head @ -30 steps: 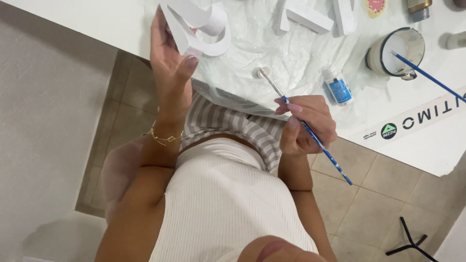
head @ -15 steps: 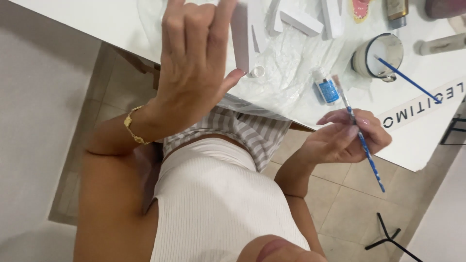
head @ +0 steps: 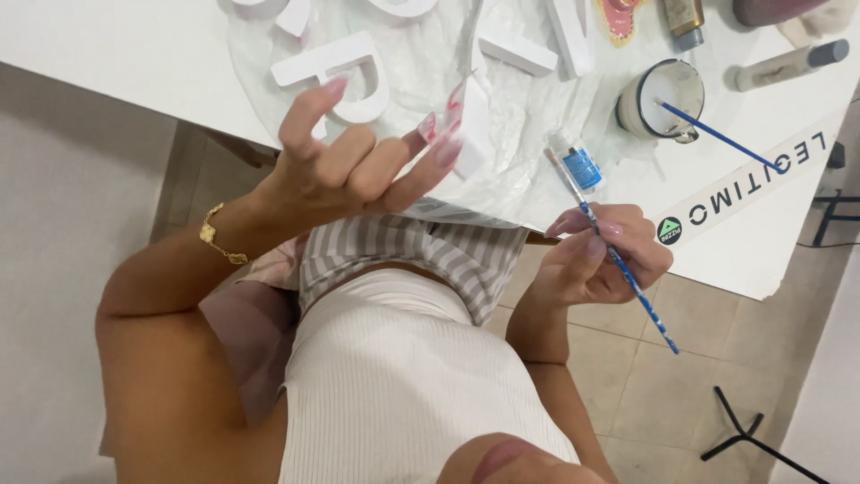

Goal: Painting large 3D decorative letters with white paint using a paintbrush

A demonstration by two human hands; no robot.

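The right hand point(head: 596, 260) is closed around a thin blue paintbrush point(head: 618, 260), pinching it at the middle of the handle, with the bristle end pointing up toward the surface point(head: 134, 54). The brush looks light and stiff, so a gentle pinch near the middle seems enough. The left hand point(head: 349, 170) is raised with fingers spread and half curled; its fingertips touch a flat white piece point(head: 473, 125), but I cannot tell how firmly it holds it. This piece looks light and rigid, maybe easy to dent. On the crinkled plastic sheet point(head: 421, 72) stand a small bottle with blue label point(head: 578, 161) and a white mug point(head: 663, 99) which contains a second blue brush point(head: 717, 134).
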